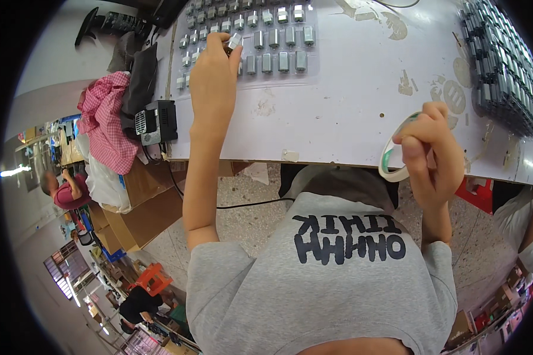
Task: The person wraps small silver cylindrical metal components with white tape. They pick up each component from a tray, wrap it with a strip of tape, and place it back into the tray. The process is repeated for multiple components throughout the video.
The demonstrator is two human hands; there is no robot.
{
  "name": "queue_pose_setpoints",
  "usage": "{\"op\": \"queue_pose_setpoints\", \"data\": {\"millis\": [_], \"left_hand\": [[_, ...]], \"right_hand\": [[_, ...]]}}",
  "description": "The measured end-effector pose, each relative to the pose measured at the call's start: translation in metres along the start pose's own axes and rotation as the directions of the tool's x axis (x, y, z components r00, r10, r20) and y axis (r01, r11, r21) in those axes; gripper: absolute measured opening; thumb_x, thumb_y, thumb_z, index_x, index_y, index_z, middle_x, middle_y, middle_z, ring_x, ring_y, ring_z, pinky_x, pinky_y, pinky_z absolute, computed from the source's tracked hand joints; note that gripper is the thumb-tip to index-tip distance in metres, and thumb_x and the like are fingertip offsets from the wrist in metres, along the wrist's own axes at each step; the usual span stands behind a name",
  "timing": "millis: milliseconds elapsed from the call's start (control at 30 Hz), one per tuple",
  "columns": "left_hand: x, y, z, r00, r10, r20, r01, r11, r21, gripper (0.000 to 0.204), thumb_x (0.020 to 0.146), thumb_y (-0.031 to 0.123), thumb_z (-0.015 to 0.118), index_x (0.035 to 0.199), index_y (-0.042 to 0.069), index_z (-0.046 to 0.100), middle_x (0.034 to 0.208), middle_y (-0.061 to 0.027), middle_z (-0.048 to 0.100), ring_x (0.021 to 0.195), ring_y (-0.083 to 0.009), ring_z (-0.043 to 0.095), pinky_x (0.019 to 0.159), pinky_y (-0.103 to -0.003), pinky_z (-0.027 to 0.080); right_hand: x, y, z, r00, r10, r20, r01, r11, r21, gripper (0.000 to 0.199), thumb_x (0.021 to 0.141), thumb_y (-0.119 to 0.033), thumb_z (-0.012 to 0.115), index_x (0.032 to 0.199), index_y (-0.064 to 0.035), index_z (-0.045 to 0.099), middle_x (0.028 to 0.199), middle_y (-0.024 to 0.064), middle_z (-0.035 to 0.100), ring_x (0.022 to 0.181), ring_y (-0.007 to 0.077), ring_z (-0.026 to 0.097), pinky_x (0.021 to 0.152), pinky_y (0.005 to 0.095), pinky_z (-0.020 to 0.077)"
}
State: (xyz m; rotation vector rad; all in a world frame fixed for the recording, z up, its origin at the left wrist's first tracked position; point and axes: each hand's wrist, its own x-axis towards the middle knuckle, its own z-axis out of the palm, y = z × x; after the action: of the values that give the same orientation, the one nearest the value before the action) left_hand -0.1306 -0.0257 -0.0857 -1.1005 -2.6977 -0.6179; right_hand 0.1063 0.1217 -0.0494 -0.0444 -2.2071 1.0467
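Note:
My left hand reaches over a clear plastic tray filled with rows of small silver metal-cased parts that look like little motors. Between its thumb and fingers is one such small motor, tilted above the others. My right hand is raised near the table's front edge on the right. Its fingers are closed on a roll of tape, pale with a green inner ring, which hangs to the left of the fingers.
The white table has worn, peeling patches. At its far right stands a tall stack of trays packed with silver parts. A black box-shaped device and a pink checked cloth are at the left. Other people are around.

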Motion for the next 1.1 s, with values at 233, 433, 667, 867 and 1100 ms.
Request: {"op": "queue_pose_setpoints", "data": {"millis": [233, 433, 667, 867, 1100], "left_hand": [[0.005, -0.002, 0.017, 0.988, 0.09, -0.126, -0.066, 0.981, 0.18, 0.021, 0.076, 0.025, 0.06, 0.085, 0.007, 0.059, 0.076, -0.0047, 0.056, 0.077, -0.0206, 0.049, 0.068, -0.031, 0.04], [0.0, -0.004, 0.01, 0.978, 0.165, -0.127, -0.14, 0.972, 0.186, 0.02, 0.074, 0.022, 0.062, 0.09, 0.01, 0.061, 0.083, -0.0048, 0.052, 0.081, -0.0224, 0.047, 0.068, -0.033, 0.041], [-0.004, 0.004, -0.009, 0.988, 0.109, -0.107, -0.121, 0.986, -0.111, 0.018, 0.076, 0.02, 0.06, 0.09, 0.01, 0.061, 0.076, -0.0028, 0.052, 0.077, -0.0203, 0.047, 0.068, -0.031, 0.04], [-0.021, 0.016, -0.012, 0.996, 0.064, 0.057, -0.072, 0.987, 0.144, 0.017, 0.074, 0.022, 0.062, 0.084, 0.009, 0.06, 0.075, -0.0024, 0.053, 0.076, -0.0196, 0.048, 0.067, -0.031, 0.039], [-0.018, 0.012, -0.004, 0.999, 0.031, 0.045, -0.035, 0.994, 0.104, 0.021, 0.071, 0.024, 0.063, 0.086, 0.009, 0.058, 0.081, -0.0026, 0.054, 0.078, -0.0188, 0.048, 0.069, -0.03, 0.039]], "right_hand": [[-0.007, -0.002, 0.005, 0.953, 0.301, -0.017, -0.279, 0.902, 0.328, 0.012, 0.073, 0.003, 0.053, 0.083, -0.0014, 0.058, 0.064, -0.001, 0.05, 0.056, 0.0093, 0.037, 0.063, 0.0239, 0.0288], [0.004, 0.003, -0.003, 0.977, 0.185, 0.101, -0.207, 0.938, 0.277, 0.026, 0.071, 0.003, 0.055, 0.096, -0.0026, 0.059, 0.063, -0.0015, 0.05, 0.057, 0.0091, 0.039, 0.063, 0.0234, 0.029], [0.008, -0.003, 0.002, 0.947, 0.307, 0.089, -0.319, 0.885, 0.34, 0.037, 0.069, 0.001, 0.06, 0.105, -0.0042, 0.057, 0.062, -0.0023, 0.051, 0.059, 0.0092, 0.041, 0.064, 0.0223, 0.0298], [0.008, -0.004, 0.003, 0.94, 0.305, 0.153, -0.337, 0.898, 0.284, 0.028, 0.072, -0.002, 0.061, 0.1, -0.0037, 0.057, 0.061, -0.0021, 0.054, 0.058, 0.0084, 0.045, 0.067, 0.021, 0.0314], [0.009, 0.003, -0.001, 0.928, 0.298, 0.225, -0.363, 0.861, 0.358, 0.009, 0.076, -0.006, 0.059, 0.083, -0.0042, 0.056, 0.071, 0.0019, 0.06, 0.063, 0.0086, 0.054, 0.077, 0.0241, 0.0317]]}}
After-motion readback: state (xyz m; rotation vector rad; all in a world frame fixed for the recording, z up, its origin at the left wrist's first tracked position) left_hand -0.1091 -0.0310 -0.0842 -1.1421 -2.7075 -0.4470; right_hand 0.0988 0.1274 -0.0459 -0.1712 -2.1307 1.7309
